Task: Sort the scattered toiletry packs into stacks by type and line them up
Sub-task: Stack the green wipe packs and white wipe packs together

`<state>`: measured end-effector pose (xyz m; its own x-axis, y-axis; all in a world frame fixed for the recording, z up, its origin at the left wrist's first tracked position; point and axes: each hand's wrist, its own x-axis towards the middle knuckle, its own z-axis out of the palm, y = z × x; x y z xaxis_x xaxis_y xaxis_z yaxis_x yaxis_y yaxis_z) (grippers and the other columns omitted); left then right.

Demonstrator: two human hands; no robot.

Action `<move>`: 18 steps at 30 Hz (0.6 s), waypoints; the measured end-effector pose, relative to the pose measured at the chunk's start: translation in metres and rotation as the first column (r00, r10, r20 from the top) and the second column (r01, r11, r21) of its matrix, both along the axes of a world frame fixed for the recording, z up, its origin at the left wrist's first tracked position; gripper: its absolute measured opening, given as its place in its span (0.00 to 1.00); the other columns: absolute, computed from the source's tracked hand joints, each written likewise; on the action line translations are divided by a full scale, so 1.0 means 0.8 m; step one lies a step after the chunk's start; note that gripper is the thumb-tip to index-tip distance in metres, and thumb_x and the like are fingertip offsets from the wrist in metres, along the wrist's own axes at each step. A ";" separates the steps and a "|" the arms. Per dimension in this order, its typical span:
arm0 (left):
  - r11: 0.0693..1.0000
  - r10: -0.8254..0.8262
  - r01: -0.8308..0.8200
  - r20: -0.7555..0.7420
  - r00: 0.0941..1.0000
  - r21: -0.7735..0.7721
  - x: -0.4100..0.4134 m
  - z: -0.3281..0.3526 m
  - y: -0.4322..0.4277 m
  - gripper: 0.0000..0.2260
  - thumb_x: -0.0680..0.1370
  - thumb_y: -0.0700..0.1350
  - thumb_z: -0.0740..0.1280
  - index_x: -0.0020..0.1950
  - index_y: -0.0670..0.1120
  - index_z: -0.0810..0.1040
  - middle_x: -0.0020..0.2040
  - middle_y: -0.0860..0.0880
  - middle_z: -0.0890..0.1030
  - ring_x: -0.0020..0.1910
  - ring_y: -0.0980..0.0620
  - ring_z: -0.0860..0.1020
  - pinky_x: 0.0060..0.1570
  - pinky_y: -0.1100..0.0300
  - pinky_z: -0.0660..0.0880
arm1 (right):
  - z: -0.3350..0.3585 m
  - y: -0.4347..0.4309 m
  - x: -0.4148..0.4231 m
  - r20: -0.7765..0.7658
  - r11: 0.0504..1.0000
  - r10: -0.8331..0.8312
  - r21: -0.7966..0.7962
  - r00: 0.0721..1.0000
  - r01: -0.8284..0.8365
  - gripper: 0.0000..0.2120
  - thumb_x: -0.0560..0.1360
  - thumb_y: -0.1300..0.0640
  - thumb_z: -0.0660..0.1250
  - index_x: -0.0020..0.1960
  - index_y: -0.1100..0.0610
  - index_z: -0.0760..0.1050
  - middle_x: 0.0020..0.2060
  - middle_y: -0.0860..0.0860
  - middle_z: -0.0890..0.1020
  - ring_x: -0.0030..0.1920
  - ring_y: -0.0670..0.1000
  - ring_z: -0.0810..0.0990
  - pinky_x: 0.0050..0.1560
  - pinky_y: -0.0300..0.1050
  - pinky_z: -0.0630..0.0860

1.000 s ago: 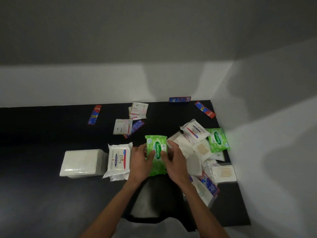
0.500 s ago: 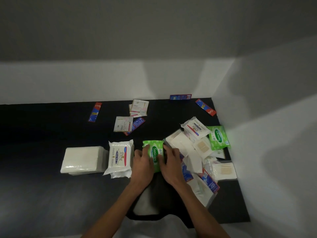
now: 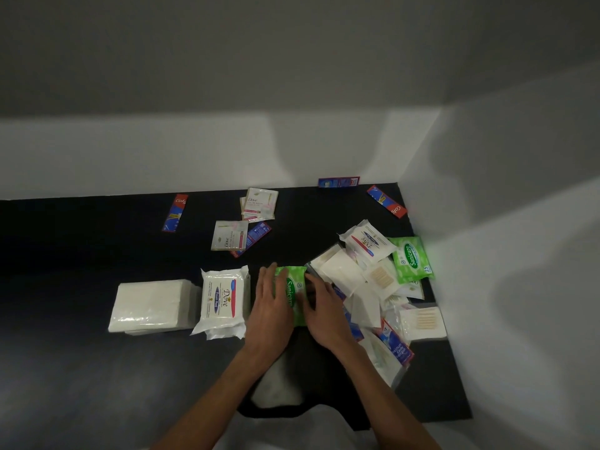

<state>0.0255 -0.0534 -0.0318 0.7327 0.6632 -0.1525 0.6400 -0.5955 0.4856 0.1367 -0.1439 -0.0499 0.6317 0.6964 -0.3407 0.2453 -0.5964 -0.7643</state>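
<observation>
The Sanicare pack [image 3: 293, 284] has come down beside the Dove stack [image 3: 222, 298]; my left hand [image 3: 271, 306] and right hand [image 3: 324, 315] press it flat, so I square its edges in line.

Green Sanicare pack [image 3: 291, 291] lies flat beside Dove stack [image 3: 222, 298] and white tissue stack [image 3: 151, 303].

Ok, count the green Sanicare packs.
2. One Sanicare pack between the left hand and right hand, beside the Dove pack; another by the right wall. More may hide in the pile.
</observation>
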 end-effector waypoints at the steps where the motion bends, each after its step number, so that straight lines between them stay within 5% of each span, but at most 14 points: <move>1: 0.999 -0.038 0.038 -0.004 0.999 0.011 0.000 -0.002 0.001 0.32 0.79 0.41 0.73 0.81 0.42 0.65 0.84 0.41 0.57 0.84 0.40 0.55 0.79 0.44 0.62 | 0.003 -0.002 0.005 0.007 1.000 0.002 0.009 1.000 -0.002 0.20 0.86 0.48 0.64 0.77 0.45 0.69 0.72 0.47 0.76 0.71 0.47 0.76 0.69 0.42 0.71; 5: 0.996 -0.093 0.093 -0.031 0.995 0.001 0.001 0.002 0.004 0.29 0.80 0.38 0.68 0.80 0.44 0.65 0.83 0.44 0.59 0.83 0.44 0.61 0.72 0.50 0.75 | 0.013 -0.010 0.045 0.127 0.996 -0.078 0.061 0.989 0.071 0.13 0.85 0.49 0.65 0.70 0.47 0.74 0.59 0.45 0.81 0.55 0.41 0.82 0.53 0.36 0.80; 7: 0.995 -0.102 0.102 -0.030 0.994 -0.005 0.000 0.005 0.006 0.29 0.80 0.39 0.69 0.81 0.45 0.64 0.83 0.45 0.59 0.82 0.45 0.61 0.68 0.51 0.78 | 0.015 -0.013 0.075 0.254 0.988 -0.147 0.089 0.956 0.129 0.13 0.84 0.50 0.67 0.68 0.48 0.75 0.59 0.45 0.81 0.53 0.42 0.81 0.53 0.41 0.82; 12: 0.994 -0.111 0.111 -0.019 0.994 0.005 -0.001 0.007 0.009 0.27 0.81 0.39 0.67 0.80 0.45 0.66 0.83 0.45 0.60 0.82 0.45 0.61 0.70 0.52 0.76 | 0.015 -0.022 0.167 0.517 0.964 -0.261 0.089 0.815 0.252 0.24 0.79 0.46 0.73 0.71 0.52 0.73 0.67 0.55 0.75 0.65 0.56 0.76 0.60 0.52 0.80; 18: 0.995 -0.097 0.097 -0.010 0.995 0.001 0.002 0.007 0.013 0.25 0.81 0.39 0.67 0.79 0.45 0.69 0.82 0.44 0.62 0.82 0.45 0.63 0.72 0.52 0.73 | -0.008 -0.022 0.234 0.431 0.928 -0.076 -0.298 0.899 0.222 0.45 0.73 0.31 0.74 0.80 0.52 0.60 0.75 0.59 0.70 0.75 0.65 0.70 0.72 0.65 0.71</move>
<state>0.0275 -0.0433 -0.0262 0.7920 0.5893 -0.1595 0.5842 -0.6558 0.4782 0.3242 -0.1614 -0.0560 0.8510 0.4744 -0.2253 0.3768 -0.8504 -0.3673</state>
